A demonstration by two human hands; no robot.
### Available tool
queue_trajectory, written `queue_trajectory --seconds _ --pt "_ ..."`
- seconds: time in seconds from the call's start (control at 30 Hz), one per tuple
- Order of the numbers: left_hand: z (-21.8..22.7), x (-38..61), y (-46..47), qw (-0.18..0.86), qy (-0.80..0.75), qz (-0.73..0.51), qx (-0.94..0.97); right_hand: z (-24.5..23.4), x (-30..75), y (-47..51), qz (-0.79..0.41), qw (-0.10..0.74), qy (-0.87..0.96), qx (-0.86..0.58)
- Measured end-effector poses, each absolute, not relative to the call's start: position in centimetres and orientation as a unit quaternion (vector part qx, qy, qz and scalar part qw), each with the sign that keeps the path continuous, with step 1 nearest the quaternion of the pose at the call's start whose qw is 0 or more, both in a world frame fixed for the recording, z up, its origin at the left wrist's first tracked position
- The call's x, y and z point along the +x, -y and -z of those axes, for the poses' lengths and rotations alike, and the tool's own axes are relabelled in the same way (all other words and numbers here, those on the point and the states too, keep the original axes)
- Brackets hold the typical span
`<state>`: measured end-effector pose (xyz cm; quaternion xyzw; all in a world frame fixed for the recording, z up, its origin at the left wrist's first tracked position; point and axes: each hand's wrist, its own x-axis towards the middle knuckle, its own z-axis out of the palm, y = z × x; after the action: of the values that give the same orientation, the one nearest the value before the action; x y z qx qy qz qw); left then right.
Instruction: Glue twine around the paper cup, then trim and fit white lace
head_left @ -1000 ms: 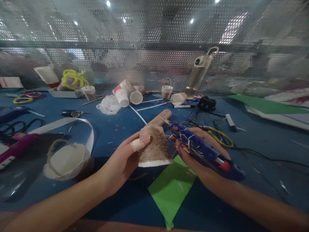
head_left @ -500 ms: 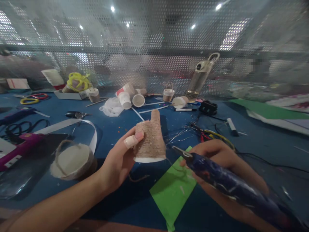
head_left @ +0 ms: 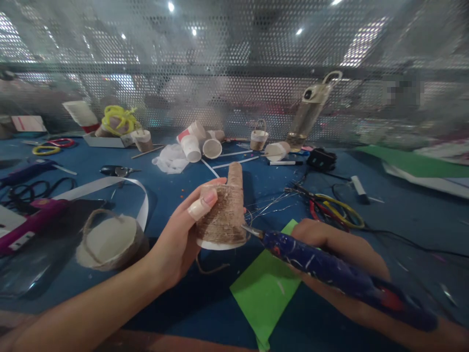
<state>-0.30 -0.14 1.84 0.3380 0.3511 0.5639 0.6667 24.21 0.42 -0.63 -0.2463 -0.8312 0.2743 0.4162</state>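
The left hand (head_left: 183,225) is grasping a tapered cup wrapped in rough brown twine (head_left: 223,217), holding it, white rim down, above the blue tabletop (head_left: 176,318). The right hand (head_left: 340,244) is gripping a dark-blue plastic glue gun (head_left: 315,261), its metal nozzle (head_left: 253,231) pointing at the cup's lower right side; contact is unclear. Working well probably means bracing the cup firmly, dosing sparingly.

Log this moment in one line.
left hand: grip on twine-wrapped cup | right hand: grip on glue gun | nozzle: at cup's lower side | below: green paper
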Motion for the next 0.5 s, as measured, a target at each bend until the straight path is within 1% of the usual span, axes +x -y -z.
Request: queue_trajectory --seconds 0.2,0.27,0.33,0.37,0.4,0.5 --pt "-1.8 -0.5 0.0 0.633 -0.371 -0.58 0.353 0.8 24.4 -0.7 -0.22 0.39 0.856 -0.259" --pt "-1.7 -0.5 0.0 0.621 -0.373 -0.585 0.364 0.0 24.2 -0.6 -0.2 0.393 0.861 -0.253" --pt "-1.6 -0.6 0.0 0.612 -0.374 -0.589 0.372 -1.2 24.1 -0.1 -0.175 0.376 0.873 -0.256" --pt "-1.6 -0.6 0.0 0.61 -0.374 -0.59 0.374 -1.9 24.1 0.2 -0.157 0.358 0.882 -0.261" --pt "-1.6 -0.6 0.0 0.609 -0.372 -0.591 0.376 -2.6 24.1 0.4 -0.163 0.278 0.895 -0.308" --pt "-1.5 -0.7 0.1 0.607 -0.364 -0.594 0.382 -3.7 24.1 1.0 -0.176 0.25 0.902 -0.306"
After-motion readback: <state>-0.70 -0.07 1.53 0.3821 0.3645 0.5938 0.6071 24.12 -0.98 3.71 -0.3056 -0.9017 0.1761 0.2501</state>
